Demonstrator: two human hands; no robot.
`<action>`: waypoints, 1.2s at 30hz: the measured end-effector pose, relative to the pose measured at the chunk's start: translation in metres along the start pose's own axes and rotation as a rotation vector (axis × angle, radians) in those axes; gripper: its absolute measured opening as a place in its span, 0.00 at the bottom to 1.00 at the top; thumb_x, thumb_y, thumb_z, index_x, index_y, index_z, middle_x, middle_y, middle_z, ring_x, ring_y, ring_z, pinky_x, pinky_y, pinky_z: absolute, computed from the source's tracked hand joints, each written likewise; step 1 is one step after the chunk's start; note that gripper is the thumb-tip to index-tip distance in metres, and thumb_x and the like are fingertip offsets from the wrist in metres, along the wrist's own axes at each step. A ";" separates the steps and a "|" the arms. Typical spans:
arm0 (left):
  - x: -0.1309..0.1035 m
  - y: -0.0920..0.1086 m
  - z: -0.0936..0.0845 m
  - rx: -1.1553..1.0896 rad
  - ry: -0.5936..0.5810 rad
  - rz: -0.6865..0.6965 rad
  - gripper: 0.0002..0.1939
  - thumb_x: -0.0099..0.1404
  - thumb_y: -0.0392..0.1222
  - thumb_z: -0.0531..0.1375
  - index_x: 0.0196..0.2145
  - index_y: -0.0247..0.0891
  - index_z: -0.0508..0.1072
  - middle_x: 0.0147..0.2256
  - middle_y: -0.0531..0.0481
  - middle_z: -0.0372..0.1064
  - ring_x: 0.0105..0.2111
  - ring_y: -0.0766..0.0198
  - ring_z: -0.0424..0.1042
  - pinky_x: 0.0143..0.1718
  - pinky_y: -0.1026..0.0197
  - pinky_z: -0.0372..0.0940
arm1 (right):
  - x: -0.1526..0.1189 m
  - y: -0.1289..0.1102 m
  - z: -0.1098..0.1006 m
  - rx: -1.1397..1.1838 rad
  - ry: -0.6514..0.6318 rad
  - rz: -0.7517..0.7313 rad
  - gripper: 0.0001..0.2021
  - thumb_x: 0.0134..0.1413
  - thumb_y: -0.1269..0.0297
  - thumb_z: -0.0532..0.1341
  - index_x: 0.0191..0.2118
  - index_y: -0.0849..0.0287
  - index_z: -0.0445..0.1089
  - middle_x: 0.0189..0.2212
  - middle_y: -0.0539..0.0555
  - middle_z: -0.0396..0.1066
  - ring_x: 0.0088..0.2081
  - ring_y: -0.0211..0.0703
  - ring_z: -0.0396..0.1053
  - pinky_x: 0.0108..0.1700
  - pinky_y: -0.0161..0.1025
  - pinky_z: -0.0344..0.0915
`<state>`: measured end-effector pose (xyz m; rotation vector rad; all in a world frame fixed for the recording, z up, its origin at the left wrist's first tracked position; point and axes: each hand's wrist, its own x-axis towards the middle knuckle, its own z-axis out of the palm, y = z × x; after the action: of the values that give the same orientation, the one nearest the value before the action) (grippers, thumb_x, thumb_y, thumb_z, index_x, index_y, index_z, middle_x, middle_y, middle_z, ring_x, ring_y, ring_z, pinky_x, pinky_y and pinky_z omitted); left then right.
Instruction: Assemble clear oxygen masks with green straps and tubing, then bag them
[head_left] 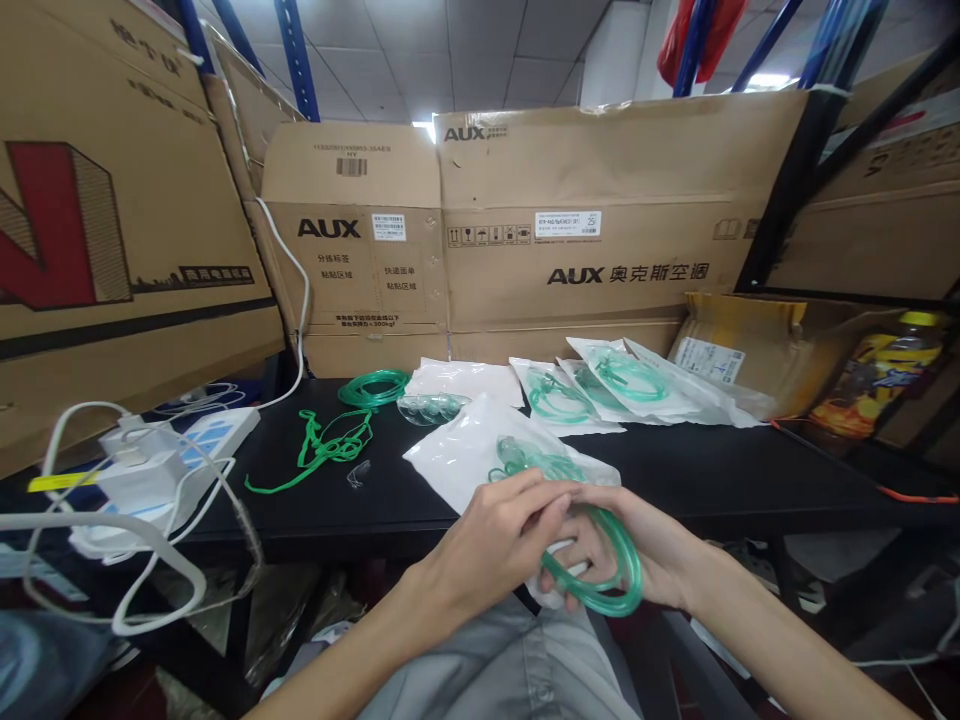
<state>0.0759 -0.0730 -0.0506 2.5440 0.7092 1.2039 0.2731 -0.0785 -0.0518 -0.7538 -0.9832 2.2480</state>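
Coiled green tubing (626, 565) hangs from my two hands, just off the table's front edge. My right hand (637, 530) is wrapped round the coil, its fingers showing through the loop. Across the top of it lies my left hand (499, 530), its fingers bent and pressed on the tubing and the other hand; some fingertips are hidden. Behind the hands, a clear green mask piece (525, 455) rests on an open white pouch (450, 455). Part of the pouch shows below the hands.
Packed pouches (559, 400) lie at the back right. Green tubing (373, 388), green straps (337, 445) and clear round pieces (433, 407) are left of centre. A power strip (217, 440) with white cables is at the left, a bottle (881, 375) at the far right. Cardboard (510, 290) stands behind.
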 end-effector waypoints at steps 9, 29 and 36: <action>-0.002 0.010 0.006 0.221 -0.008 0.041 0.16 0.78 0.36 0.50 0.56 0.36 0.73 0.37 0.49 0.71 0.35 0.63 0.74 0.39 0.61 0.71 | -0.056 0.035 0.009 -0.018 0.558 -0.330 0.35 0.56 0.61 0.72 0.66 0.61 0.62 0.49 0.65 0.79 0.52 0.58 0.77 0.50 0.47 0.77; 0.003 0.043 0.032 0.377 -0.029 0.349 0.14 0.74 0.41 0.56 0.55 0.37 0.71 0.33 0.51 0.73 0.31 0.59 0.72 0.34 0.57 0.69 | 0.025 -0.024 -0.011 0.097 0.589 -0.857 0.27 0.52 0.71 0.71 0.58 0.58 0.68 0.48 0.57 0.78 0.51 0.50 0.78 0.55 0.43 0.76; -0.011 0.020 0.024 0.297 -0.186 0.172 0.09 0.73 0.39 0.58 0.48 0.43 0.76 0.34 0.54 0.74 0.32 0.62 0.74 0.34 0.59 0.66 | 0.008 -0.138 -0.097 0.099 0.804 -0.983 0.12 0.65 0.72 0.62 0.53 0.63 0.69 0.50 0.57 0.73 0.43 0.42 0.76 0.40 0.39 0.78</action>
<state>0.0951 -0.0962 -0.0647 2.9682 0.6804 0.9509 0.3711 0.0505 -0.0022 -0.7827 -0.6076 0.9919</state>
